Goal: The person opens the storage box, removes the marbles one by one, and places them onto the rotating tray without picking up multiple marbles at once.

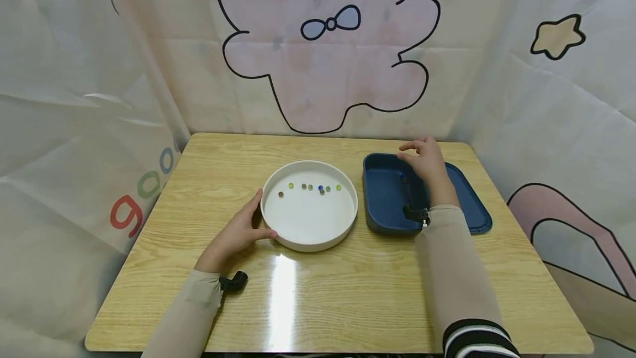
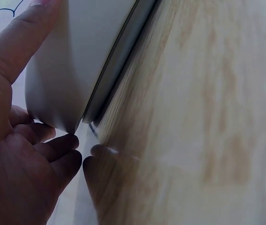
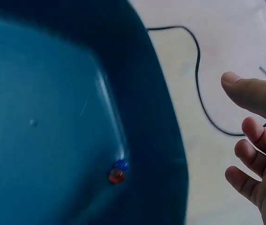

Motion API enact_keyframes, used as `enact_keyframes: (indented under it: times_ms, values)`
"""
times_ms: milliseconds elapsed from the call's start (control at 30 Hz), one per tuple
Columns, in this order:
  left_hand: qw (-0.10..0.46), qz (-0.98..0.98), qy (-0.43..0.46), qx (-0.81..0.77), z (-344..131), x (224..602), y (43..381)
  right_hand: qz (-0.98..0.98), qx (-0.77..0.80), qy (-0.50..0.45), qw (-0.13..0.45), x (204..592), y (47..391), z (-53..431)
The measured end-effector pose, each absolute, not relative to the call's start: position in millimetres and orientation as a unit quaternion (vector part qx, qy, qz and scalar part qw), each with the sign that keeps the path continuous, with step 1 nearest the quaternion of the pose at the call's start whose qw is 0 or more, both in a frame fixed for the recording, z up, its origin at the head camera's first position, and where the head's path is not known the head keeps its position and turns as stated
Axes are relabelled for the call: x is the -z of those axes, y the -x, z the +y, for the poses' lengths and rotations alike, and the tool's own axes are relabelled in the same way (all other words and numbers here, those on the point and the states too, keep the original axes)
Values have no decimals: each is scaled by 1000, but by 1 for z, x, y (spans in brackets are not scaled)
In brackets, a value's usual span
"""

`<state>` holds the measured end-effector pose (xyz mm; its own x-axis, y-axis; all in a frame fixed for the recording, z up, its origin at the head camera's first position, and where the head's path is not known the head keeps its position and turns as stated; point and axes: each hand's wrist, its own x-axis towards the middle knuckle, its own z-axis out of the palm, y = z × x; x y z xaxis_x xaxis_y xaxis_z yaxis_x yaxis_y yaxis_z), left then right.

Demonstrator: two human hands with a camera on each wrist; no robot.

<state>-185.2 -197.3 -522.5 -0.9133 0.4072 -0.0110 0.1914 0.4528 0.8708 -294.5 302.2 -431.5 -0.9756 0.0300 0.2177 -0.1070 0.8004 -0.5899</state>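
Note:
A round white tray (image 1: 313, 220) with a raised rim holds several small glass marbles (image 1: 321, 189), scattered across its far half. My left hand (image 1: 242, 225) grips the tray's left side, thumb toward the front and fingers around the outer wall; the left wrist view shows the thumb and curled fingers against it. Right of the tray stands a dark blue rectangular box (image 1: 385, 206). Over its far right part hovers my right hand (image 1: 424, 162), fingers loosely bent with nothing between them. In the right wrist view, a blue and a red marble (image 3: 117, 172) lie in a corner of the box.
A dark blue lid (image 1: 469, 203) lies flat on the table to the right of the box, partly behind the right forearm. The wooden table (image 1: 348, 297) meets a printed cloth backdrop at the rear. Each wrist wears a small black camera (image 1: 236, 282).

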Motion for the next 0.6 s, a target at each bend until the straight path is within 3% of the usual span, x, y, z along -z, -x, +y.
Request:
enact_keyframes:
  times_ms: [333, 600]
  values:
    - [110, 852, -175, -480, -197, 522, 184, -950, -310, -3, 24, 450, 291, 318]
    - [115, 853, -168, -481, -197, 521, 182, -959, -283, 1, 2, 462, 290, 324]
